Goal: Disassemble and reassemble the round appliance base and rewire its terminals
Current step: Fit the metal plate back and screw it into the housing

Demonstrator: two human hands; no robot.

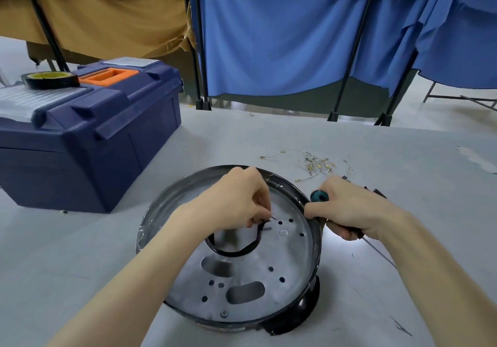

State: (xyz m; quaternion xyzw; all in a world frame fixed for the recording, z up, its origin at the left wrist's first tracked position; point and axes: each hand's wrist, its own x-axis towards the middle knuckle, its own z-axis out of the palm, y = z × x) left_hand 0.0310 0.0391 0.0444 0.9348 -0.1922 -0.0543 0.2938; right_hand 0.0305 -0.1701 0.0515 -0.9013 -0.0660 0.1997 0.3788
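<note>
The round appliance base (282, 290) lies on the grey table in front of me, a grey metal plate with holes and slots inside a black rim. A black cable (242, 251) loops up through the plate's large opening. My left hand (236, 201) is over the plate and pinches the cable's end, where a bare wire tip sticks out. My right hand (349, 209) rests at the base's right rim and grips a screwdriver (319, 196) with a teal-capped handle, its shaft pointing down to the right over the table.
A bundle of loose white wires with brass terminals (317, 165) lies just beyond the base. A dark blue toolbox (107, 128) with an orange handle stands at left, a roll of black tape (49, 79) on its lid. Brown and blue curtains hang behind the table.
</note>
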